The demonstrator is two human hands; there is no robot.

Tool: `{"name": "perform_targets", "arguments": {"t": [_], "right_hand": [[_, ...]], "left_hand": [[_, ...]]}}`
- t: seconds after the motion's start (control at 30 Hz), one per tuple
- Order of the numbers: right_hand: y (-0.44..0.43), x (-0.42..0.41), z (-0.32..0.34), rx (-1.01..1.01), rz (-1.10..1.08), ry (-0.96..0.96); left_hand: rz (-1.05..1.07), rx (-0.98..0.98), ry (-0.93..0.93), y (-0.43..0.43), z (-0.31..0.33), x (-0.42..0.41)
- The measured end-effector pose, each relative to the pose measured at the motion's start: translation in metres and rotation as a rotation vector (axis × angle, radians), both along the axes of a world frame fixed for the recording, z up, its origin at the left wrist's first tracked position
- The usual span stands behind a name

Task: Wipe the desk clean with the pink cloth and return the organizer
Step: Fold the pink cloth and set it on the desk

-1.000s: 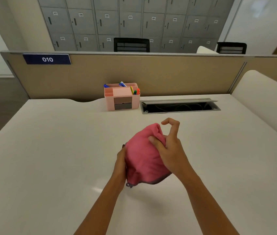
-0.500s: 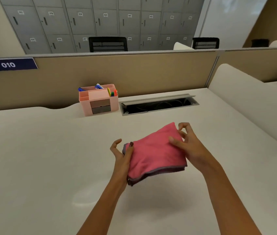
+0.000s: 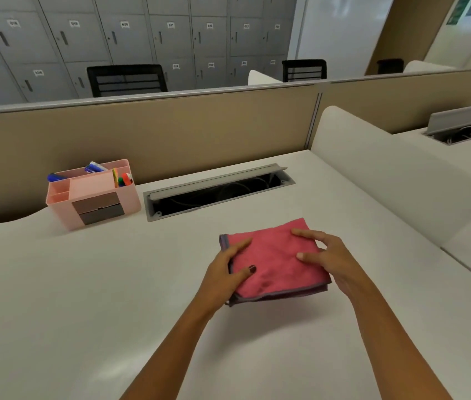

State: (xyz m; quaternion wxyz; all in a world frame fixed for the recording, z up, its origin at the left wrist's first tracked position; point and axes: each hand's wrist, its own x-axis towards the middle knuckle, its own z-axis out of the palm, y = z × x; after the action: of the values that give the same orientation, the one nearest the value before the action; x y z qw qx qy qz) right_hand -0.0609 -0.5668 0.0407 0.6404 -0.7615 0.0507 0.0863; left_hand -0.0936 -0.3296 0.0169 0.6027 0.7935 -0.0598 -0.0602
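Note:
A folded pink cloth (image 3: 274, 261) with a grey hem is held flat just above the white desk (image 3: 84, 284), near its middle. My left hand (image 3: 225, 272) grips the cloth's left edge, thumb on top. My right hand (image 3: 329, 261) holds its right side, fingers spread across the top. A pink desk organizer (image 3: 95, 194) with two dark drawers and several pens stands at the back left of the desk, against the beige partition, well apart from both hands.
An open grey cable tray (image 3: 217, 192) is sunk into the desk right of the organizer. A beige partition (image 3: 170, 131) closes the back, and a white rounded divider (image 3: 395, 174) closes the right side. Black chairs and grey lockers lie beyond.
The cloth went from a bunched bundle between my hands to a flat folded square. My hands moved apart to its two sides. The view swung to the right.

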Motion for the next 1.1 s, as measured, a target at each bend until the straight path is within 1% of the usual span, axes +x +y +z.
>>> {"name": "perform_targets", "arguments": {"t": [0.13,0.23,0.33,0.5,0.67,0.83,0.93,1.0,1.1], "right_hand": [[-0.033,0.046,-0.007,-0.102,-0.034,-0.104],[-0.062,0.082,-0.015,-0.161,-0.042,-0.145],[-0.093,0.121,-0.021,-0.255,-0.069,-0.176],[-0.134,0.182,-0.028,-0.527,-0.137,-0.289],[-0.16,0.235,-0.037,-0.736,-0.193,-0.336],[-0.164,0.274,-0.046,-0.954,-0.211,-0.385],[-0.167,0.286,-0.059,-1.135,-0.224,-0.356],[-0.169,0.289,-0.07,-1.25,-0.257,-0.276],[-0.167,0.283,-0.09,-1.25,-0.29,-0.199]], "left_hand": [[-0.056,0.155,-0.052,-0.041,0.0,0.055],[-0.104,0.19,-0.075,-0.076,-0.003,0.098],[-0.157,0.187,-0.074,-0.111,-0.01,0.141],[-0.176,0.188,-0.097,-0.16,-0.027,0.205],[-0.136,0.151,-0.088,-0.204,-0.039,0.253],[-0.057,0.149,-0.098,-0.227,-0.048,0.292],[-0.063,0.173,-0.103,-0.233,-0.059,0.301],[-0.041,0.275,-0.104,-0.234,-0.066,0.3],[0.055,0.438,-0.153,-0.24,-0.075,0.296]]}}
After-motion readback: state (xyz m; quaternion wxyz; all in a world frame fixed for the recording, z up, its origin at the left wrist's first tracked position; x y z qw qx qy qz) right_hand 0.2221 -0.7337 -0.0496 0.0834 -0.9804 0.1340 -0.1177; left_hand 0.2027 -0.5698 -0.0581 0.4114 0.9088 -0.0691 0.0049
